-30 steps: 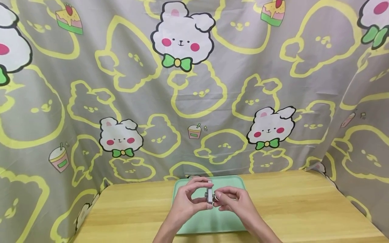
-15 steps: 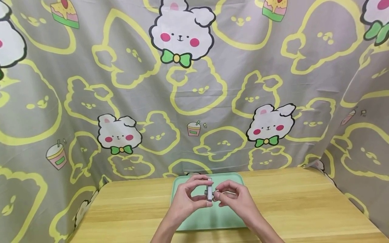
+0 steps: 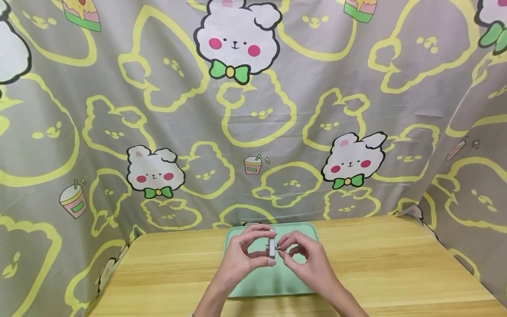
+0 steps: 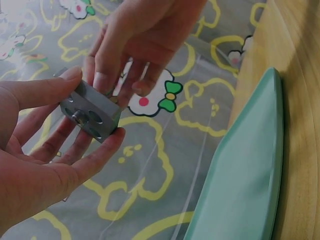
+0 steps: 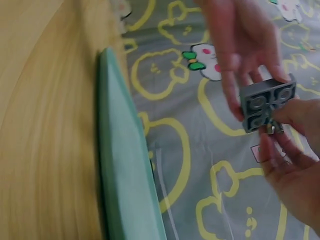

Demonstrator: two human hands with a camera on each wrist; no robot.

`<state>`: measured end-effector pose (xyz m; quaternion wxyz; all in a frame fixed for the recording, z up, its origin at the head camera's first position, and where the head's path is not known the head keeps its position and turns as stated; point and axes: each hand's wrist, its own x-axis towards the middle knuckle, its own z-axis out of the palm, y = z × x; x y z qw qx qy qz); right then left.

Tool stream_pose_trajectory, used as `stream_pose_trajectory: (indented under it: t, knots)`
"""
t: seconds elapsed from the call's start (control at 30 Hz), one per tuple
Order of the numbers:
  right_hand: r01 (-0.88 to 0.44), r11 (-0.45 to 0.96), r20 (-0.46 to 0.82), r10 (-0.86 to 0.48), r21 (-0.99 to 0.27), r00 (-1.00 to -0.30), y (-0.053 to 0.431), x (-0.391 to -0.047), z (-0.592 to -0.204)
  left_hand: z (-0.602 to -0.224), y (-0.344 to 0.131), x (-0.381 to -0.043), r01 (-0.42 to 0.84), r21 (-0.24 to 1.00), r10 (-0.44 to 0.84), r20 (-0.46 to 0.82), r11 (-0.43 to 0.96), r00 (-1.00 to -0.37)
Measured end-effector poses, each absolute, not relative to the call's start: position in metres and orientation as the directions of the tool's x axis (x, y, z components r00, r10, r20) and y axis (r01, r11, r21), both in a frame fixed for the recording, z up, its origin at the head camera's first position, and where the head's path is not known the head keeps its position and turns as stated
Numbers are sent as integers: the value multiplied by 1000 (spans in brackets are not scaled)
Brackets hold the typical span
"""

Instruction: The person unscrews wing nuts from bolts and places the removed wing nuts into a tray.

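My left hand grips a small grey metal block by its opposite edges, thumb on one edge and fingertips on the other. In the left wrist view, the block shows round holes with a short metal stub between them. The right wrist view shows its other face with round recesses and a small threaded bolt sticking out. My right hand pinches this bolt between thumb and fingertips, which partly hide it. Both hands are raised above a green tray.
The tray lies on a wood-grain table. A grey curtain with yellow outlines and white cartoon animals hangs behind the table and along both sides.
The right fingers have shifted their pinch on the bolt, with index and thumb rounded further apart behind the tips. The left hand keeps its grip on the block. The head view has tilted slightly.
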<state>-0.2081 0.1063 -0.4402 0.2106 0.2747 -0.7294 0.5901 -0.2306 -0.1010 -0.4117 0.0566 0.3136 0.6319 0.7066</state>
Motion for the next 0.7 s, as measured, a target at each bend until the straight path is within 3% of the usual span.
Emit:
stream_pose_trajectory:
  t: [0.13,0.3,0.47,0.7]
  knots:
    - [-798,219,782,-176,-561,-598,106,-212,-445,-411,-103,-230,322,925,471,380,-202,-796]
    - [-834,240,818,-190,-497,-542,106,-214,-447,-410,-104,-230,317,927,469,374,-199,-800]
    - [-815,228,792,-205,-533,-575,108,-213,-445,-409,-103,-232,303,935,465,355,-186,-811]
    - [-622,115,606,-150,-774,-782,108,-209,-440,-409,-103,-232,304,934,464,358,-189,-810]
